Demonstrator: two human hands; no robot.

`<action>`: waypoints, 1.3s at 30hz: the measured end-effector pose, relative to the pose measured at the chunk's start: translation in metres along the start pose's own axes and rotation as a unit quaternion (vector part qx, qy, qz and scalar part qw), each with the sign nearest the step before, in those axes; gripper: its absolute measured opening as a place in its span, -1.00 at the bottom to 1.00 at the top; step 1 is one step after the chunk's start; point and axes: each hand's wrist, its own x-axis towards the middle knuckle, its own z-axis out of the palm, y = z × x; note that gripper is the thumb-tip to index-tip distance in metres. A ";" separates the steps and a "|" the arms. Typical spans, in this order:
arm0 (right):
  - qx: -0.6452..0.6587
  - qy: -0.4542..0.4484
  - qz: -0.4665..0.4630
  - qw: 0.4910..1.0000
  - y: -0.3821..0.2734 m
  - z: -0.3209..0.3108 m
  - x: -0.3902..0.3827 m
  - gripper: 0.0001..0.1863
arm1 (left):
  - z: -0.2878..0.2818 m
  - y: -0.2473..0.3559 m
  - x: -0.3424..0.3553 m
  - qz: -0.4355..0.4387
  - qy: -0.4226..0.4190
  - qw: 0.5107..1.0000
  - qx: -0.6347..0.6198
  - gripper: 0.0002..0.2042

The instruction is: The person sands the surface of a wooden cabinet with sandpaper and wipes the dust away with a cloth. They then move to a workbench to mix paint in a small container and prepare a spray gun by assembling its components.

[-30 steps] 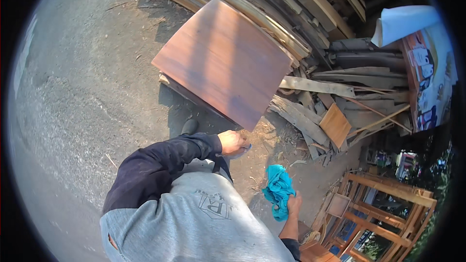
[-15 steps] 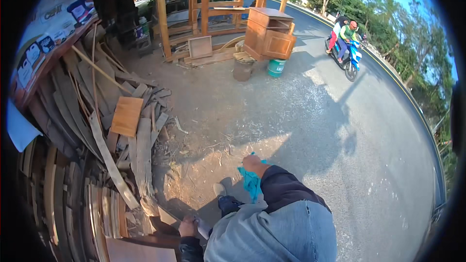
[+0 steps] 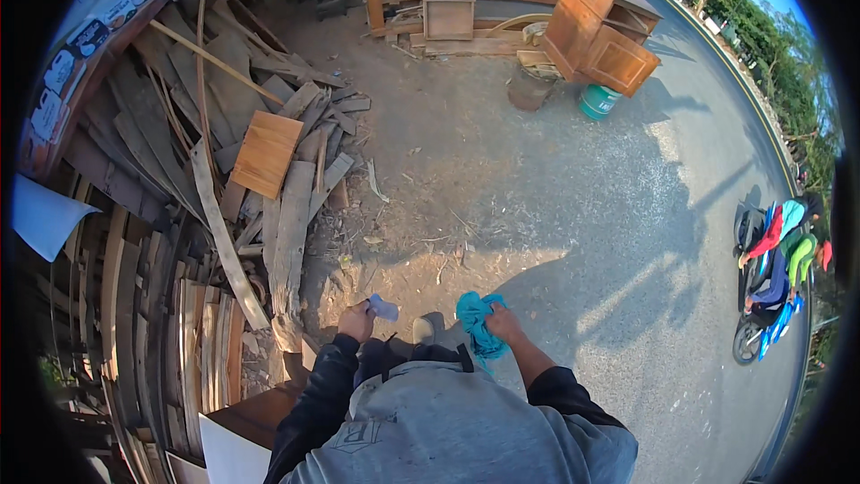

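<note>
My right hand [image 3: 504, 323] is closed round a crumpled teal cloth [image 3: 481, 327], which hangs down in loose folds in front of me. To the left, the fingers of my left hand [image 3: 356, 321] pinch a small pale lavender piece [image 3: 384, 308], thin and folded like paper or fabric; its exact kind is unclear. The two hands are apart, one on each side of my shoe [image 3: 425, 329]. Nearest to the left hand lies the edge of a heap of old boards.
Weathered boards [image 3: 291, 251] are piled at the left, with a smooth wooden panel [image 3: 268, 154] on top. Farther off, a wooden cabinet [image 3: 591, 31], door ajar, stands above a green bucket [image 3: 598, 101]. Two people ride a blue motorcycle [image 3: 778, 323] on the road at right.
My right hand has moved right and down with the teal cloth; my left hand has risen with the pale piece. The view has turned, and the motorcycle has come closer along the right.
</note>
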 end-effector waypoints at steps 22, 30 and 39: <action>0.284 0.008 -0.069 0.956 -0.210 -0.250 0.380 -0.51 | -0.110 0.140 0.511 -0.018 -0.013 0.782 -0.623 -0.67; 0.179 0.282 -0.190 0.923 -0.319 -0.419 0.485 0.00 | -0.240 0.236 0.728 0.234 0.000 0.938 -0.256 -0.53; 0.424 0.083 -0.384 0.816 -0.399 -0.559 0.738 0.28 | -0.280 0.351 0.941 0.164 -0.122 0.865 -0.459 -0.60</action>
